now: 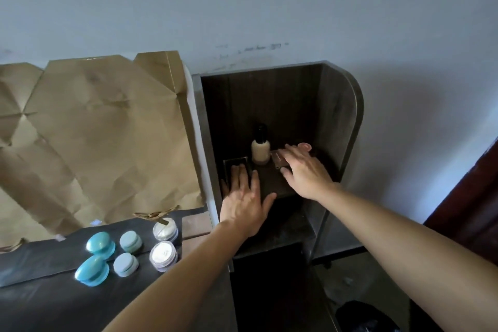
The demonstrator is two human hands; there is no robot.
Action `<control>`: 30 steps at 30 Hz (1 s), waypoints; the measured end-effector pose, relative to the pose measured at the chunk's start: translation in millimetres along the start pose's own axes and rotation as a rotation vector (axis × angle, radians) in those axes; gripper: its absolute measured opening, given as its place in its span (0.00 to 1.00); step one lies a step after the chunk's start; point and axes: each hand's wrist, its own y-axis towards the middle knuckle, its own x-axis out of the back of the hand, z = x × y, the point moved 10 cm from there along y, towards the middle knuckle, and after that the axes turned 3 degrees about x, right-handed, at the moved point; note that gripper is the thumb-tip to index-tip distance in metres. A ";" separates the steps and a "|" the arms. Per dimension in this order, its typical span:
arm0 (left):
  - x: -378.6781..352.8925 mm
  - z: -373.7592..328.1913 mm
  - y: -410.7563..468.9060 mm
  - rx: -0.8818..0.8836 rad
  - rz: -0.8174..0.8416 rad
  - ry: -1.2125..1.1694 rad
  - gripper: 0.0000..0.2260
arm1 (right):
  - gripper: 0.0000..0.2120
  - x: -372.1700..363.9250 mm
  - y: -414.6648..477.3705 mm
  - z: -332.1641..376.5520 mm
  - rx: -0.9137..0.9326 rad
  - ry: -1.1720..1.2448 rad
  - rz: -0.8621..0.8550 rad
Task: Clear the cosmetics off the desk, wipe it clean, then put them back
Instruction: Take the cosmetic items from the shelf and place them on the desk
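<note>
Big crumpled brown paper [94, 129] leaning on the scuffed pale wall [242, 3] at left, something dark red [471, 197] at the right edge, black blob [363, 318] bottom right.

No readable text, labels or numbers anywhere.

1. The dark desk top [40, 302] carried six small pots clustered near its right edge: two teal shell cases [101, 243] [92, 270], two pale blue jars [130, 241] [125, 264] and two clear white-lidded jars [165, 229] [163, 255].
2. A creased brown paper bag [107, 129] stood along its back.
3. The wooden shelf [269, 183] beside it held a black-capped cream bottle [260, 148], a dark flat palette [236, 161] and a small compact [277, 159].
</note>
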 end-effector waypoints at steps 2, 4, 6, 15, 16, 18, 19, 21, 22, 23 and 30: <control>1.0 -1.3 -6.9 -0.028 -0.035 0.046 0.34 | 0.21 -11.3 0.9 -2.4 0.022 -0.042 0.020; 2.4 -3.3 -13.2 -0.062 -0.065 0.074 0.33 | 0.19 -11.3 -4.6 -4.9 0.022 -0.011 -0.021; 1.8 -3.9 -17.8 -0.095 -0.082 0.080 0.31 | 0.19 -5.4 -11.9 -6.6 0.011 0.058 -0.073; 13.3 -10.0 -56.6 -0.176 -0.219 0.008 0.24 | 0.11 13.7 -39.3 -15.2 -0.070 0.146 -0.171; 15.5 -11.2 -65.7 -0.190 -0.233 0.008 0.24 | 0.10 15.0 -41.2 -14.3 -0.070 0.153 -0.164; 20.2 -11.6 -86.3 -0.217 -0.261 -0.018 0.23 | 0.11 17.4 -49.3 -13.4 -0.067 0.176 -0.161; 23.3 -10.3 -97.6 -0.223 -0.280 -0.042 0.23 | 0.12 18.7 -55.7 -12.1 -0.056 0.202 -0.172; 28.0 -2.8 -121.3 -0.214 -0.318 -0.114 0.22 | 0.14 21.1 -72.3 -3.7 0.001 0.262 -0.222; 28.7 3.3 -133.3 -0.200 -0.331 -0.156 0.22 | 0.14 22.3 -81.2 3.5 0.037 0.287 -0.253; 29.3 10.0 -146.4 -0.180 -0.341 -0.182 0.21 | 0.14 22.5 -89.3 12.5 0.070 0.313 -0.281; 28.5 80.1 -246.4 0.091 -0.314 -0.149 0.19 | 0.13 -21.6 -124.6 109.9 0.230 0.431 -0.155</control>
